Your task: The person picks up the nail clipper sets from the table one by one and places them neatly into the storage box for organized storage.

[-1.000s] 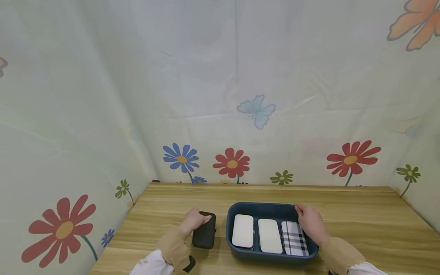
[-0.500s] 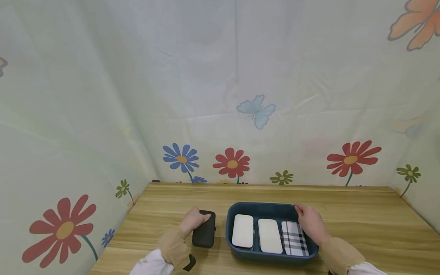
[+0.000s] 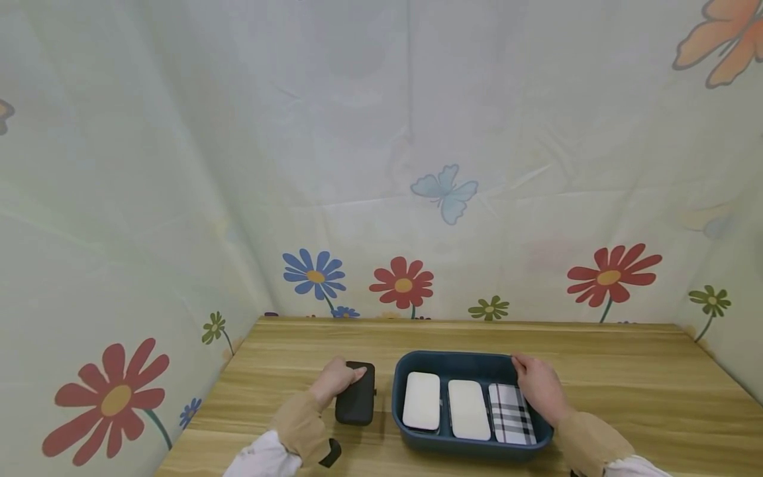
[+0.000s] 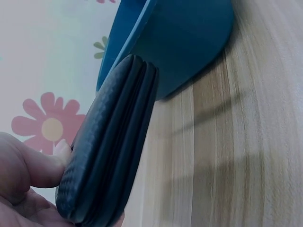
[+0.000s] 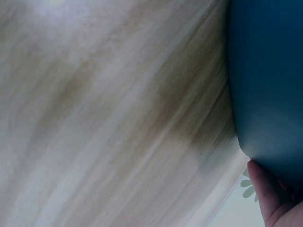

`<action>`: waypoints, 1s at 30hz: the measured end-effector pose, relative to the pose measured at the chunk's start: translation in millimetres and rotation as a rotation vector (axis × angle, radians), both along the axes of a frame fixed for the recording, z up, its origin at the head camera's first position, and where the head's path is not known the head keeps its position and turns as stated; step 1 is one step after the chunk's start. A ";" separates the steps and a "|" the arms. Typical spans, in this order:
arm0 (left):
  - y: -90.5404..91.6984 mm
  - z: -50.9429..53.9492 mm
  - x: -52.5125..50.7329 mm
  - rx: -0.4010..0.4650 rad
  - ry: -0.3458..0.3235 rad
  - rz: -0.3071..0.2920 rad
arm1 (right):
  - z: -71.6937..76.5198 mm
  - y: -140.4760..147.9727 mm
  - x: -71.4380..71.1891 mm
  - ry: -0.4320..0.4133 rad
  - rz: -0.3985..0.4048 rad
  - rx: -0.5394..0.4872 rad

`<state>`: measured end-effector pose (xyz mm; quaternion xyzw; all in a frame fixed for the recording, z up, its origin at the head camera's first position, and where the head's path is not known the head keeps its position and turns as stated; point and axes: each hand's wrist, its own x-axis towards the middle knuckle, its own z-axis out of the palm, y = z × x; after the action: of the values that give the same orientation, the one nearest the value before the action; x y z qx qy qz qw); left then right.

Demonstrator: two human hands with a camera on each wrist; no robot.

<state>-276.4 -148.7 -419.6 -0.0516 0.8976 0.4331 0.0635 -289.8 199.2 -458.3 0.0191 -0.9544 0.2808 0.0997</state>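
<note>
My left hand [image 3: 337,381] grips a black clasp case [image 3: 356,395], thumb on top, to the left of a dark blue bin [image 3: 453,447]. In the left wrist view the case [image 4: 111,146] shows its textured cover and seamed edge, tilted above the table with a shadow below. At the bin's far right corner, my right hand [image 3: 541,387] pinches the rim. Inside the bin lie a white case [image 3: 421,401], a second white case [image 3: 469,409] and a black-and-white plaid case [image 3: 510,414], side by side. The right wrist view has the bin's outer wall [image 5: 270,80] beside the fingers.
The bin stands on a wood-grain table [image 3: 286,344]. Behind and at both sides hangs a pale curtain [image 3: 334,132] printed with flowers and butterflies, meeting the table's back edge.
The black case has shifted slightly away from me, toward the table's back, in my left hand. My right hand, the bin and the cases in it stay where they were.
</note>
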 end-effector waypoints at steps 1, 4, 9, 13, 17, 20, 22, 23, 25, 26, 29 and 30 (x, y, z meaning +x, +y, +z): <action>0.2 0.3 0.2 0.010 -0.002 0.002 | -0.4 0.4 -0.1 0.002 0.000 0.001; 0.6 0.2 -0.1 0.023 -0.007 0.001 | -1.1 1.3 -0.3 0.002 0.000 -0.002; 1.4 1.3 0.3 0.051 0.003 -0.008 | -2.7 2.1 -0.2 -0.003 -0.006 -0.006; 4.1 3.6 1.1 0.035 0.016 -0.004 | -4.2 2.0 -0.4 -0.014 -0.015 -0.002; 3.7 -7.5 -8.2 0.001 0.043 -0.005 | -4.3 2.3 -1.1 -0.016 -0.016 -0.001; -0.6 -24.6 -20.5 -0.016 0.069 -0.030 | -4.0 1.8 -0.8 -0.009 -0.017 0.002; 0.6 -24.8 -21.2 -0.021 0.063 -0.025 | -3.7 1.1 -0.1 -0.007 -0.019 0.004; 2.0 -22.3 -19.9 -0.019 0.056 -0.020 | -3.2 0.6 0.3 -0.006 -0.020 0.005; 8.5 -7.7 -10.4 -0.009 0.027 0.006 | -0.8 -0.4 1.3 -0.012 -0.020 0.001; 10.2 -4.5 -8.0 -0.011 0.028 0.003 | 0.3 -0.9 1.7 -0.013 -0.019 0.001; 13.9 4.4 -1.1 -0.004 0.030 -0.008 | 4.8 -2.5 3.3 -0.024 -0.018 -0.005; 14.4 4.9 -0.4 -0.002 0.034 -0.016 | 5.6 -2.7 3.8 -0.027 -0.017 -0.007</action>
<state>-276.8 -134.4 -414.6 -0.0372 0.8994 0.4325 0.0513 -286.0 196.4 -452.7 0.0066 -0.9548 0.2833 0.0894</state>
